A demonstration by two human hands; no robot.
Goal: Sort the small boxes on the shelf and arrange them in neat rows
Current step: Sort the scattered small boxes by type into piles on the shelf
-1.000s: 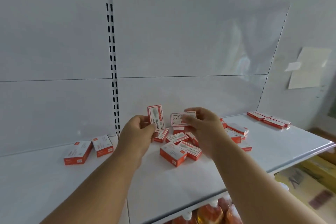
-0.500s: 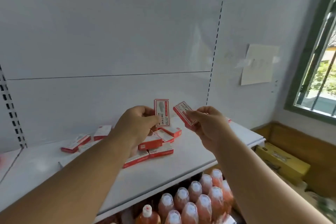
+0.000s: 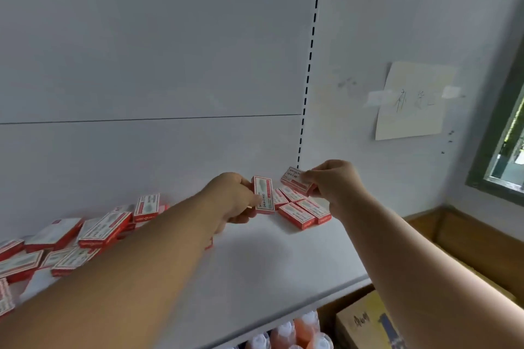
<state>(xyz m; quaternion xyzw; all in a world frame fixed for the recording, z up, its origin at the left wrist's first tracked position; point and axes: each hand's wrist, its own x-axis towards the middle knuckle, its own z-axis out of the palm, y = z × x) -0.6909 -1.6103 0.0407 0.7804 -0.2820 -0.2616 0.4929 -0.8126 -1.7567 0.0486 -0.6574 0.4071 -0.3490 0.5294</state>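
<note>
Red-and-white boxes: one upright box [image 3: 263, 195] in left hand [image 3: 232, 198], tilted box [image 3: 296, 180] in right hand [image 3: 334, 184].

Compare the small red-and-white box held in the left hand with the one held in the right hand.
The left hand grips its small red-and-white cardboard box upright, printed face toward the camera. The right hand pinches its red-and-white box tilted, long side nearly level, higher and further right. Both look the same size and print, and both are held above the white shelf.
</note>
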